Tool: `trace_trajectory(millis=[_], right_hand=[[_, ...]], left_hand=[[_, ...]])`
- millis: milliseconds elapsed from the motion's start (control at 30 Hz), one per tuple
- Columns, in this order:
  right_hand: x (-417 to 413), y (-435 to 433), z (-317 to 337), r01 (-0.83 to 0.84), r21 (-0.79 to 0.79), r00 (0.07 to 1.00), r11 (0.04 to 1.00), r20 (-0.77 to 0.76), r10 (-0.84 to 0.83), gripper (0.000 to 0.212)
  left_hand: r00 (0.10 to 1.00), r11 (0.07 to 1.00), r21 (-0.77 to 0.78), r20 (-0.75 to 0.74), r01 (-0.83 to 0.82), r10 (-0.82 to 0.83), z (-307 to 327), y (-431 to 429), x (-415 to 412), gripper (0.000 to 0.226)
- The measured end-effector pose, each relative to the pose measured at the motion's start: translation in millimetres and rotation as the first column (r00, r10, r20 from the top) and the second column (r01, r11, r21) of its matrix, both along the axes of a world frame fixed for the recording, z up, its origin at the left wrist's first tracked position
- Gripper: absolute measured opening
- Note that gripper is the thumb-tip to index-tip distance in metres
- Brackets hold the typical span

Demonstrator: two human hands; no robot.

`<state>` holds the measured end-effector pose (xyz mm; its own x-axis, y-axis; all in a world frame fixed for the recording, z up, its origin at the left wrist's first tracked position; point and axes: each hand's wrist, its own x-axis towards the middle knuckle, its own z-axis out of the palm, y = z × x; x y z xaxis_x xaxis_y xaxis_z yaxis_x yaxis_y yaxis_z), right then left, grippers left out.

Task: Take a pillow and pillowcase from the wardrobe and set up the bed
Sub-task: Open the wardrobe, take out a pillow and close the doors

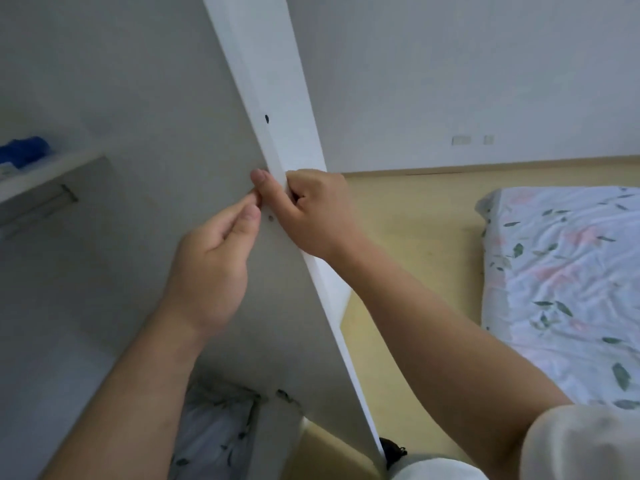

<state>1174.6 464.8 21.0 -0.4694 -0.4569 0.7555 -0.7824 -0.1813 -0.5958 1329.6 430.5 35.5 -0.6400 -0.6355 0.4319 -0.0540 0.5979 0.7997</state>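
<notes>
both hands (263, 220) gripping wardrobe door (194, 140) edge, bed (561, 278) right

Wardrobe door (207, 150) left of centre, bed (568, 282) on floor (415, 237) at right, folded bedding (214, 431) inside wardrobe below.

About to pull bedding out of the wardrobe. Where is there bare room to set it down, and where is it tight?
The bed top is bare across its floral sheet. The floor between the wardrobe door and the bed is free too. It is crowded at the door's edge, where the left hand and right hand both grip.
</notes>
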Motion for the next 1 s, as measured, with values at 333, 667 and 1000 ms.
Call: trace_trajectory(millis=[333, 667, 1000], right_hand=[[-25.4, 16.0, 8.7, 0.265, 0.196, 0.964, 0.944, -0.087, -0.252, 0.064], [64.8, 7.6, -11.8, 0.152, 0.686, 0.975, 0.712, -0.224, 0.008, 0.036], [178.5, -101.0, -144.1, -0.135, 0.989, 0.813, -0.063, 0.147, 0.564, 0.034]], left_hand=[[0.990, 0.948, 0.311, -0.107, -0.059, 0.097, -28.1, -18.4, -25.4, 0.038], [0.934, 0.860, 0.372, 0.210, -0.349, 0.288, -103.1, -41.9, 67.0, 0.025], [0.569, 0.500, 0.322, 0.661, -0.804, 0.490, -222.2, -51.2, 209.3, 0.015]])
